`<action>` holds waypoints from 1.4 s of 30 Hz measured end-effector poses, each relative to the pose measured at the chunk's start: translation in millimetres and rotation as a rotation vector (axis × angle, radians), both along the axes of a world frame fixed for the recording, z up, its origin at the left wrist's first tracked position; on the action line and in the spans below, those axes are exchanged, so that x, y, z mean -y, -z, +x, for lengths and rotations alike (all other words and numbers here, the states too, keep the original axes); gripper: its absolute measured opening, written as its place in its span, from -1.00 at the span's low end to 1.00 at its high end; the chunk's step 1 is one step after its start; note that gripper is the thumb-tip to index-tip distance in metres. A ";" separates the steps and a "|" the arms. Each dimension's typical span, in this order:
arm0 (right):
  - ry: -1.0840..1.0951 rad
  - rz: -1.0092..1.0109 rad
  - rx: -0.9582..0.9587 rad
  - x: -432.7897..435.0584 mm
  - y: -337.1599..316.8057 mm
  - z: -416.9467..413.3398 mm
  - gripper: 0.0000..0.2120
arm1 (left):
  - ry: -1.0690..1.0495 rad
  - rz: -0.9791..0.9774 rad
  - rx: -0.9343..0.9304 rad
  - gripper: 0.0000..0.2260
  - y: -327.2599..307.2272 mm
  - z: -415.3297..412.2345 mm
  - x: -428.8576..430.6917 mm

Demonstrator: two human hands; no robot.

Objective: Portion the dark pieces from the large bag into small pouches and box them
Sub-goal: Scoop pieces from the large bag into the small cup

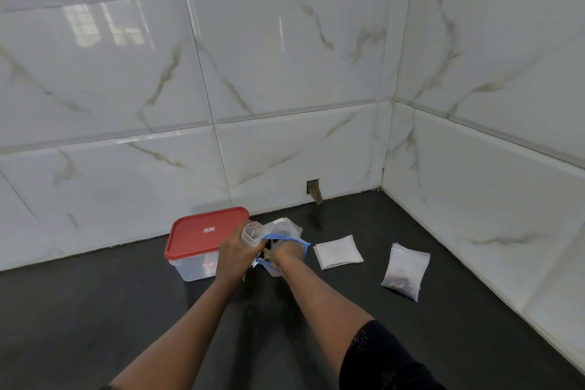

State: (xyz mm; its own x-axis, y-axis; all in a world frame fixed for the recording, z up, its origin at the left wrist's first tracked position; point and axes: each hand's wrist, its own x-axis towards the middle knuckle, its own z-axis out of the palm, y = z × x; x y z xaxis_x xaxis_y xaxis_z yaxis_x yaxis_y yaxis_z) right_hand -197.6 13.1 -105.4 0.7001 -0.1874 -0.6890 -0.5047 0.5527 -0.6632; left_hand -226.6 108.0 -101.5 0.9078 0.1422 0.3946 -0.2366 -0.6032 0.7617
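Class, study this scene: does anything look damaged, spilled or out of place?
Yes: the wall tile has a small square hole just above the black counter, behind the large bag, with brown staining below it. No spill is visible.

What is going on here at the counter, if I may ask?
A person is portioning dark pieces. The left hand holds a pouch at the bag, and the right hand reaches into the bag, fingers hidden. A filled pouch and some empty pouches lie to the right. The box has its red lid on.
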 end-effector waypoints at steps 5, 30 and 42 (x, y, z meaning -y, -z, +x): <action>-0.183 -0.236 0.071 3.9 7.8 6.8 -0.77 | -0.011 0.007 0.007 -0.69 1.1 2.6 3.1; -0.288 -0.674 0.113 107.4 -47.7 -20.5 -0.82 | -0.125 0.070 -0.234 -0.52 -5.9 9.4 51.2; -0.394 -0.838 0.175 147.4 -98.9 -35.8 -0.73 | -0.185 0.013 -0.334 -0.45 -2.8 5.4 69.2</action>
